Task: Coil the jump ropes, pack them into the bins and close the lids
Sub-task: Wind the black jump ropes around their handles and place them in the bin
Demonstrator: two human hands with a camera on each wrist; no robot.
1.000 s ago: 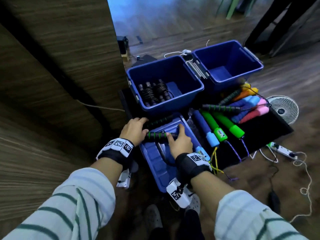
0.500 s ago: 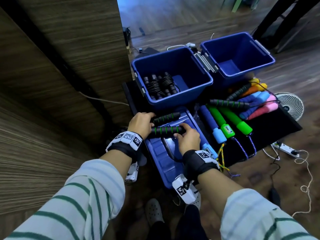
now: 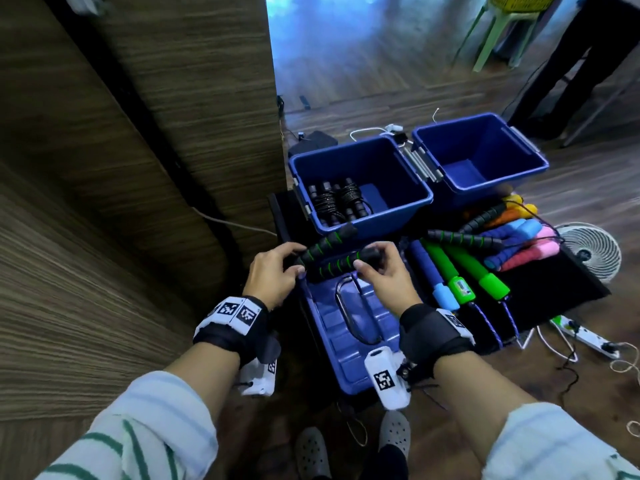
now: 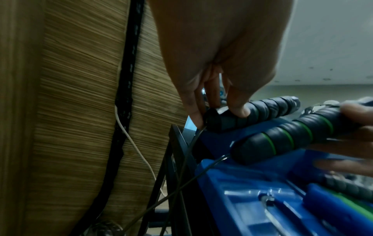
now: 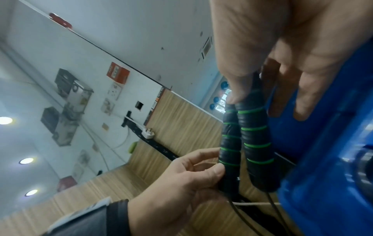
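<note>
A jump rope's two black handles with green rings lie side by side over the blue lid [image 3: 346, 341]. My left hand [image 3: 297, 260] pinches the cord end of the far handle [image 3: 327, 242], which tilts up to the right. The right end of the near handle [image 3: 341, 263] is held between the thumb and fingers of my right hand [image 3: 372, 263]. In the left wrist view thin black cords [image 4: 191, 180] hang from both handles off the lid's left edge. The left blue bin [image 3: 374, 221] holds coiled black ropes [image 3: 337, 202]. The right blue bin [image 3: 533, 161] shows a bare floor.
Loose ropes with green [image 3: 478, 271], blue, pink and orange handles lie on a black mat [image 3: 554, 289] to the right. A small white fan [image 3: 592, 251] and a power strip [image 3: 585, 337] sit further right. A wood panel wall [image 3: 138, 168] stands close on the left.
My right hand has slid from the middle of the near handle to its right end and now grips it. The far handle has tilted up on its right.
</note>
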